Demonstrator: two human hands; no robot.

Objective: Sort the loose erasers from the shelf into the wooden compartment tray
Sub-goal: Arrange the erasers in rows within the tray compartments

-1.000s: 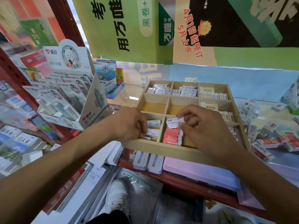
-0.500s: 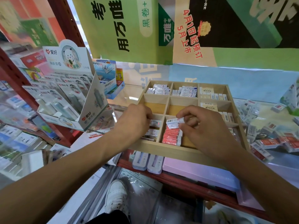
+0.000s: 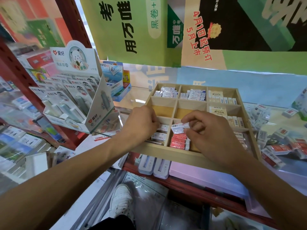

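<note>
My right hand (image 3: pixel 211 135) pinches a red-and-white eraser (image 3: pixel 178 127) over the front middle compartment of the wooden tray (image 3: pixel 166 149), just above a row of red erasers (image 3: pixel 180 141). Beside it, my left hand (image 3: pixel 141 123) curls into the front left compartment over white erasers (image 3: pixel 158 136); whether it holds one, I cannot tell. Loose erasers (image 3: pixel 280 146) lie scattered on the shelf, right of my grip.

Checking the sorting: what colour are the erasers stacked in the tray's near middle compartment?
Red wrappers with white ends, clearest in the head view.
</note>
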